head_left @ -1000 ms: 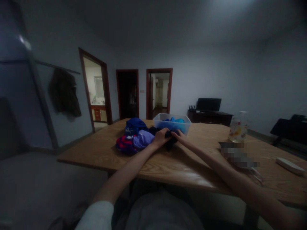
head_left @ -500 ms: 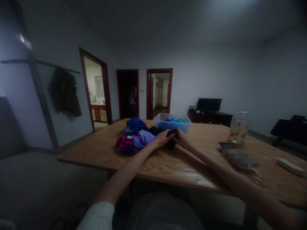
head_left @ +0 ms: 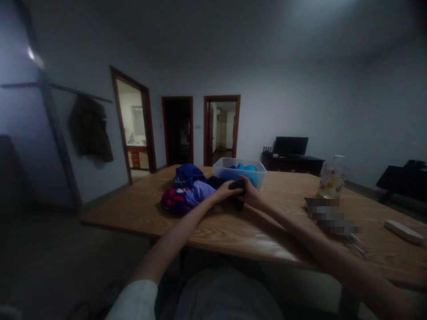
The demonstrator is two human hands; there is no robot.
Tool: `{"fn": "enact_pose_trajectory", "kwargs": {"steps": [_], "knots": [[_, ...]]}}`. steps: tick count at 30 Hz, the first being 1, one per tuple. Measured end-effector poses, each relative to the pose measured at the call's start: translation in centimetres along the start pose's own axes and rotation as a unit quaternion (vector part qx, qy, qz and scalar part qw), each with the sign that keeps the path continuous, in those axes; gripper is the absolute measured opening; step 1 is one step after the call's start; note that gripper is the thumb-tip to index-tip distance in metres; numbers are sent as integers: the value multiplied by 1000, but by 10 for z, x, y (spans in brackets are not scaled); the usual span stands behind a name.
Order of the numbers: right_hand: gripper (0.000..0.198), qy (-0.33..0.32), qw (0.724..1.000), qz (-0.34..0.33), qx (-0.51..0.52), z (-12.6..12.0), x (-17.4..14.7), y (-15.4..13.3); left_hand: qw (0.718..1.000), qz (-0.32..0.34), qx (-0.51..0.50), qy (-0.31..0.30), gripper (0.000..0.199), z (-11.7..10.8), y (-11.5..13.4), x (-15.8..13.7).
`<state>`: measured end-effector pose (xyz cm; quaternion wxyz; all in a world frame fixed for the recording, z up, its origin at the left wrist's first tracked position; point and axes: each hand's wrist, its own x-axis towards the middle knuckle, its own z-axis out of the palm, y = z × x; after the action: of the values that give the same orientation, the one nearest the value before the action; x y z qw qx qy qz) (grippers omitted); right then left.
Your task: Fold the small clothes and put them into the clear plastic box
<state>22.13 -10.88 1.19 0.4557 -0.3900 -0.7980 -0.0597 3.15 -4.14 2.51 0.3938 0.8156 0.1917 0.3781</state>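
Observation:
Both my left hand point(head_left: 225, 191) and my right hand point(head_left: 251, 195) are closed on a bunched black cloth point(head_left: 238, 185), just in front of the clear plastic box point(head_left: 260, 176). Part of the cloth hangs below my fingers; what kind of garment it is, I cannot make out. Left of my hands lies a heap of clothing: a blue piece point(head_left: 189, 174) behind, a lilac piece point(head_left: 200, 194), and a red-and-purple patterned piece point(head_left: 174, 200). More black fabric point(head_left: 215, 181) shows behind my left hand. Inside the box are bright blue cloth items point(head_left: 250, 168).
On the right of the wooden table point(head_left: 140, 209) stand a patterned clear jug point(head_left: 332, 180) and a grey, partly blurred packet point(head_left: 332, 218). A white oblong object point(head_left: 404, 232) lies near the right edge. The table's front edge runs beneath my forearms.
The black cloth has been folded or bunched up a little between my hands. My right fingers have shifted slightly upward around it; the heap and box are unmoved.

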Motion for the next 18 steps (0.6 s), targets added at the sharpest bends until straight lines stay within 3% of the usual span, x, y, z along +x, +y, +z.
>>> {"fn": "enact_pose_trajectory", "kwargs": {"steps": [7,13,18], "knots": [[95,-75,973,137,170,-15,5,-6,999,24,-19,40,63,-3,1,0],[87,-108,956,204,183,-22,4,-17,998,31,-33,37,64,-3,-1,-2],[73,-73,959,215,169,-15,3,-7,998,-6,-63,10,65,-5,0,-5]]}}
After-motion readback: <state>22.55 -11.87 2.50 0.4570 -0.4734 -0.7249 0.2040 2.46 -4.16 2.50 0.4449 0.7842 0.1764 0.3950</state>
